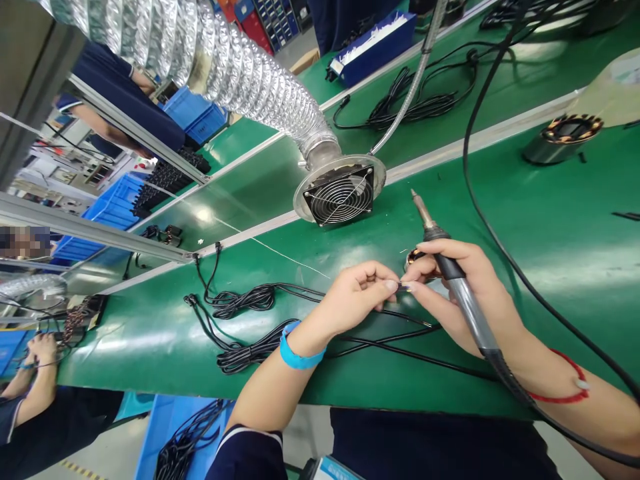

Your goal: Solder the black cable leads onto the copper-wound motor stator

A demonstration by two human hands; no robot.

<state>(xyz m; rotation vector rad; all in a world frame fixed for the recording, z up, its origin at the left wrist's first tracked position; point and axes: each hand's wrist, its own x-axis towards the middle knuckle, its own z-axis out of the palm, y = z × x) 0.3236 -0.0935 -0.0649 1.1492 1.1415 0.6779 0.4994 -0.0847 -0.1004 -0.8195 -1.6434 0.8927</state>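
Observation:
My left hand (361, 295) is closed in a pinch on the end of a thin black cable (400, 287) over the green bench. My right hand (457, 287) holds a soldering iron (453, 273), its tip pointing up and away, and its fingertips meet the left hand's at the cable end. A small copper-coloured part (415, 256) lies just behind the fingers. Coiled black cables (245, 300) lie to the left of my hands. A blue band sits on my left wrist, a red string on the right.
A fume fan (340, 195) on a silver flexible duct (235, 60) stands behind my hands. A wound stator (563, 137) sits far right. More cables (420, 100) and a blue tray (373, 43) lie on the far bench. Another person's hands (35, 353) work at left.

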